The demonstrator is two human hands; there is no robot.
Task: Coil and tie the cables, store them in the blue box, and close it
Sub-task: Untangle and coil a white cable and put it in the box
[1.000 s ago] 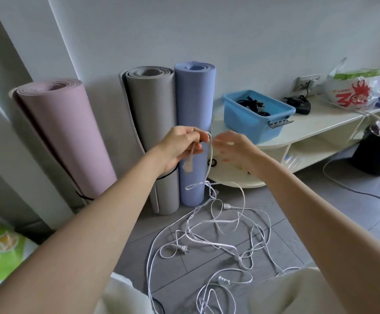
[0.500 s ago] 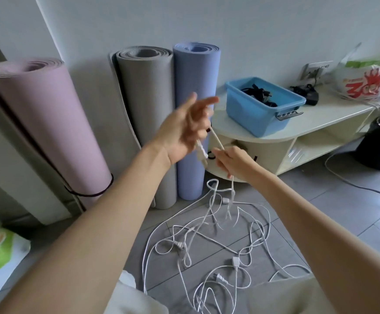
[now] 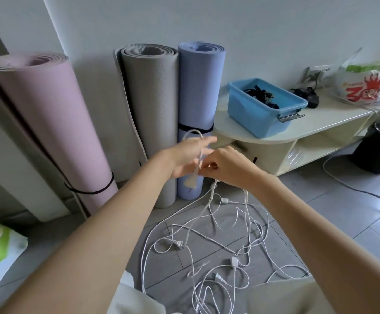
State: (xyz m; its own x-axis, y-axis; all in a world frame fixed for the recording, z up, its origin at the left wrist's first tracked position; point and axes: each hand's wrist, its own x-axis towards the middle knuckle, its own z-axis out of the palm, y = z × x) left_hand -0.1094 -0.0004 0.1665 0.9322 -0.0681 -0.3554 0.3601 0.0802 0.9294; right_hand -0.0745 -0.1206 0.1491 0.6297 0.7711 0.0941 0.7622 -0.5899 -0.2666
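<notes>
A pale wall (image 3: 252,23) rises ahead of me; grey floor tiles (image 3: 334,211) lie below; a cream desk (image 3: 334,120) with open shelves stands right; daylight glares across tiles.

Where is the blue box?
The blue box sits open on the cream shelf unit, right of the blue rolled mat, beyond both hands.

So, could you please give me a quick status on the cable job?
Left hand open, white cable looped over it. Right hand pinching that cable. Rest tangled on floor. Blue box open on shelf.
</notes>
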